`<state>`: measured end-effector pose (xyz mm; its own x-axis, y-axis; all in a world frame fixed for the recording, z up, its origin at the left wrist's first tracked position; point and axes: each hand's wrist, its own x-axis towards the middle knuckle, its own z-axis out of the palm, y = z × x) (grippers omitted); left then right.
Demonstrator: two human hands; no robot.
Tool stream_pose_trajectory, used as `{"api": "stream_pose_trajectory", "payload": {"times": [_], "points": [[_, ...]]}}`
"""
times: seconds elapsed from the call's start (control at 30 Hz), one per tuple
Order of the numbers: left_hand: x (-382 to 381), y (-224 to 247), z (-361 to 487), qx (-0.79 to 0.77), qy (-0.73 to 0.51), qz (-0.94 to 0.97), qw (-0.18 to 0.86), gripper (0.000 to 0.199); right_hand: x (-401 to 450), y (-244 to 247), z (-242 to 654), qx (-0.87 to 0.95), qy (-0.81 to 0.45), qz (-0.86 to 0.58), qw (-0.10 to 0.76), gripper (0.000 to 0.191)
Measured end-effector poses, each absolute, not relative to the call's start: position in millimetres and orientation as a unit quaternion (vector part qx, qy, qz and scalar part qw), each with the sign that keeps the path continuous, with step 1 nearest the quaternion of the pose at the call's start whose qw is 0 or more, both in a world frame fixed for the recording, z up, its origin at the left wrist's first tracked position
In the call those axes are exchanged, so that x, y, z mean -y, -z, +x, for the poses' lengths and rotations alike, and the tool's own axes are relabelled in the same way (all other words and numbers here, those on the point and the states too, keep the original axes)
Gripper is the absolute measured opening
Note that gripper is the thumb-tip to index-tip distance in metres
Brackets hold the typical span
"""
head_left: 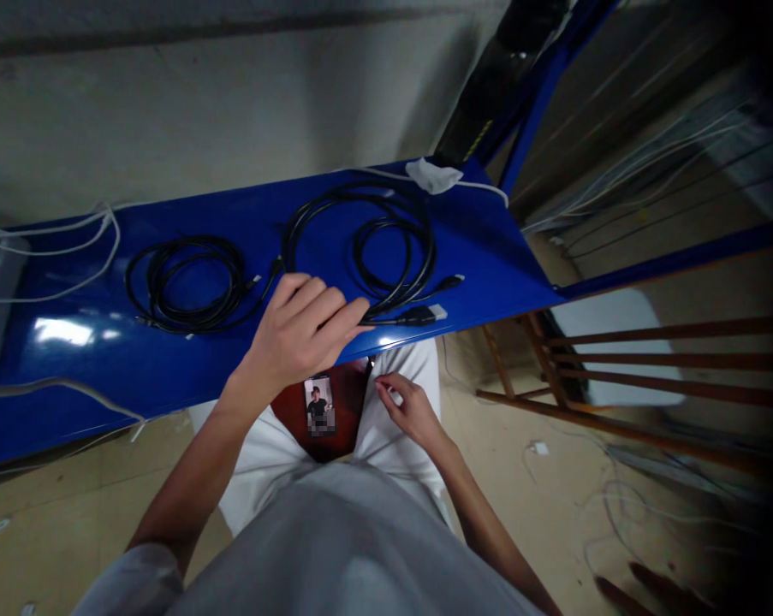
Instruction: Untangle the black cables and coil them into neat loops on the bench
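Observation:
On the blue table [476, 274] lies a large coil of black cable [428, 231], wound in a wide loop with a smaller loop inside it. My left hand [306, 329] is closed over the near left part of this coil, by the table's front edge. A thick black plug [418, 316] with a pale end sticks out to the right of its fingers. My right hand [412, 406] is below the table edge, over the right thigh, with thumb and forefinger pinched together; whether something small is between them I cannot make out.
A second black cable coil [238, 274] lies to the left. White cords [113, 231] run to a grey box [1, 299] at the far left. Crumpled white tissue [432, 175] sits near a dark bottle-like object [482, 103]. A phone [318, 406] rests between the legs; a wooden chair [540, 359] stands right.

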<state>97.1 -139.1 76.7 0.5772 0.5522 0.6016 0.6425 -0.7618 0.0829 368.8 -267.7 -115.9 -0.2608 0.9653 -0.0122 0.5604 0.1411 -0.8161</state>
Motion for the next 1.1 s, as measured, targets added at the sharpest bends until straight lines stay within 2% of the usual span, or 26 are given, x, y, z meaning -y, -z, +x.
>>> {"api": "stream_pose_trajectory", "payload": {"times": [0.2,0.33,0.5,0.6,0.67,0.77,0.83,0.93,1.1], "points": [[198.6,-38.6,53.5,0.365,0.264,-0.890,0.064,0.022,254.9,56.1,359.5,0.717,-0.268,-0.493,0.414,0.013],[217.4,-17.2,42.9,0.389,0.221,-0.893,0.049,0.019,234.3,31.3,348.1,0.734,-0.212,-0.446,0.466,0.025],[216.6,-9.7,46.2,0.400,0.211,-0.892,0.005,0.021,200.7,15.3,330.9,0.818,-0.189,-0.381,0.387,0.059],[210.2,-10.9,49.4,0.406,0.209,-0.889,-0.036,0.021,182.0,14.8,326.4,0.852,-0.161,-0.358,0.345,0.046],[206.1,-11.5,51.6,0.397,0.194,-0.896,-0.050,0.023,169.0,15.6,328.6,0.851,-0.164,-0.358,0.347,0.042],[201.5,-9.9,57.7,0.393,0.181,-0.900,-0.057,0.030,148.1,14.5,336.9,0.834,-0.188,-0.376,0.357,0.072],[199.3,-7.8,63.6,0.402,0.184,-0.895,-0.062,0.036,134.9,12.5,342.9,0.835,-0.181,-0.398,0.335,0.080],[196.1,-5.7,72.6,0.411,0.194,-0.887,-0.083,0.040,119.3,10.9,351.9,0.840,-0.148,-0.433,0.290,0.057],[190.8,-4.1,82.8,0.435,0.217,-0.862,-0.144,0.036,103.3,15.7,370.4,0.821,-0.112,-0.458,0.321,0.035]]}}
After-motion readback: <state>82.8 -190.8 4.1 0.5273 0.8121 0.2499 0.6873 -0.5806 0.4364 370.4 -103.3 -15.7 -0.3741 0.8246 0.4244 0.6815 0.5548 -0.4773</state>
